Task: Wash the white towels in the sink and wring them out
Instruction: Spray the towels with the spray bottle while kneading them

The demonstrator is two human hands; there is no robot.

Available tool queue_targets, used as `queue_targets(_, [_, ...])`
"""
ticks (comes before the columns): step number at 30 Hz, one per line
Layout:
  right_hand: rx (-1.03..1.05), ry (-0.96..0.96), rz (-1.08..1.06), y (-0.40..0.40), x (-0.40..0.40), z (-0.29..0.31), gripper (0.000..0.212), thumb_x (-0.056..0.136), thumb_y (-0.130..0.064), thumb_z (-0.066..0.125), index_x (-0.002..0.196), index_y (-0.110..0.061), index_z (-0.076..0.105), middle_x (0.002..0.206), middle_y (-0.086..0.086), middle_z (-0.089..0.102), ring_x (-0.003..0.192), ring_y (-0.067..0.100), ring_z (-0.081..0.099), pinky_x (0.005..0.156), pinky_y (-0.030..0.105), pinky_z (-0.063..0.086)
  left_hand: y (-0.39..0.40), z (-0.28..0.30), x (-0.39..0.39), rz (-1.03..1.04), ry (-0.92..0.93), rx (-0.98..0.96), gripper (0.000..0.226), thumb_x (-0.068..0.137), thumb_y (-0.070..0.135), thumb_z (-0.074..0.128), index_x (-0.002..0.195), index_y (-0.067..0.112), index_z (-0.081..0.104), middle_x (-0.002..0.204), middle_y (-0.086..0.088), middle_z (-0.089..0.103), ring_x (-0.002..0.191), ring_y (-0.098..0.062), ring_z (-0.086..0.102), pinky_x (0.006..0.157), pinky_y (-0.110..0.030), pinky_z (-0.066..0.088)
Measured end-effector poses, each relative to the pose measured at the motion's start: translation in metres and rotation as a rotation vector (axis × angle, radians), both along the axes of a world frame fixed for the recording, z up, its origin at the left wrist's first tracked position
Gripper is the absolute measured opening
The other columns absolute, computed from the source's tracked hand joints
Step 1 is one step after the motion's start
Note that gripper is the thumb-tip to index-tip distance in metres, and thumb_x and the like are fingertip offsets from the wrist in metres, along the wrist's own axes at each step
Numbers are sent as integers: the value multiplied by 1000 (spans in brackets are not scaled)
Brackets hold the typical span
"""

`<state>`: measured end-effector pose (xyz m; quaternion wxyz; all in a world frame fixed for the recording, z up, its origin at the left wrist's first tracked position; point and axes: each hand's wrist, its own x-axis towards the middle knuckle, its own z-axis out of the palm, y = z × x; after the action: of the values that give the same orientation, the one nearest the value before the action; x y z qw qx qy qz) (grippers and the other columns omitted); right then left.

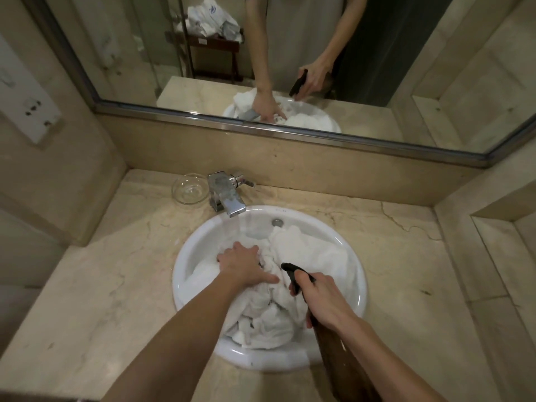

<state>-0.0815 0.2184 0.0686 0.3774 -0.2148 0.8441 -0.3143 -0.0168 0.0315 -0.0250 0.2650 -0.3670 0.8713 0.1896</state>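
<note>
**Towels in basin, bottle in right hand**

While the white towels [293, 265] lie bunched inside the round sink [200, 236], the left hand [242, 264] presses on them, fingers spread flat, gripping nothing. Right hand [319, 297] clenched around a dark spray bottle [333, 349], nozzle over the towels. Faucet [226, 192] and glass bowl [190, 188] behind the sink
</note>
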Motion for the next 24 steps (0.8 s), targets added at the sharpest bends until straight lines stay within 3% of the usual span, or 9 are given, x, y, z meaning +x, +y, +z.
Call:
queue_targets(3, [11,2,23,-7,-7,4,56,93,-47,39,73,0,62,77,16,68,43,31,63,59,41,57,-11,4,-4,71,79,79,70,59,74,71,110,27,59,117,0,62,104,-24,58,85,-36,48])
queue_targets(6, [8,17,34,-7,-16,11,61,91,-50,38,74,3,61,78,21,67,42,30,63,60,42,57,0,14,-3,88,223,54,32,67,50,70,83,28,56,97,2,65,87,-22,57,71,-31,42])
queue_targets(10, [-24,20,83,3,-25,22,49,93,-50,42,72,-14,68,76,3,66,48,24,64,64,38,58,13,47,-5,106,404,-3,23,68,34,72,78,26,52,79,5,55,82,-25,57,66,-30,40])
queue_targets(15, [-128,20,43,31,-43,31,45,99,-38,44,76,-7,66,61,3,59,43,31,61,49,30,48,21,99,-11,89,623,-150,20,71,30,69,76,23,51,84,1,58,78,-24,55,61,-33,38])
queue_targets(19, [-164,45,58,44,-53,28,45,92,-49,42,74,-17,68,48,-7,53,46,29,61,55,33,44,45,79,3,55,715,-211,23,80,36,67,88,20,53,92,1,49,78,-24,54,64,-35,42])
queue_targets(22, [-153,5,74,48,-58,19,43,97,-43,43,78,-14,68,53,-7,54,42,29,62,55,33,43,54,37,25,-144,461,-10,49,82,58,64,118,26,53,109,2,48,93,-24,59,78,-34,44])
queue_targets(24, [-129,-27,86,48,-60,14,43,96,-43,43,80,-11,67,63,-5,52,41,32,63,53,31,43,43,26,36,-38,445,175,61,83,64,60,136,35,48,120,4,55,103,-18,61,93,-34,47])
